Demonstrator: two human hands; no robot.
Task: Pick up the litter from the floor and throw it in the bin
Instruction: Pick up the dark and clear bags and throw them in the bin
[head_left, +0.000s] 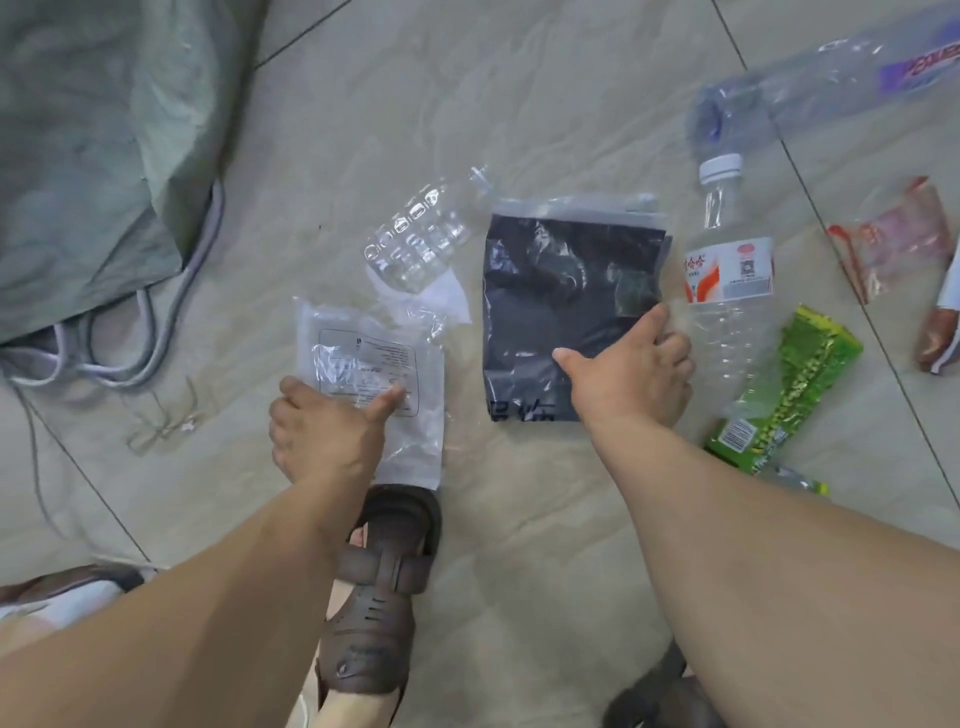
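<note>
Left hand (324, 434): pinches clear packet (371, 379). Right hand (631, 376): spread flat on dark bag (566, 312). Advice: curl fingers under each edge before lifting.

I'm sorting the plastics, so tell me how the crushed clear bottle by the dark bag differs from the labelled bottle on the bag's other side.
The crushed clear bottle has no label and no cap that I can see; the labelled bottle carries a red-and-white label and a white cap. The crushed one looks shorter and flattened; the labelled one keeps its longer shape. Both are clear, look empty, and lie on the floor.
</note>
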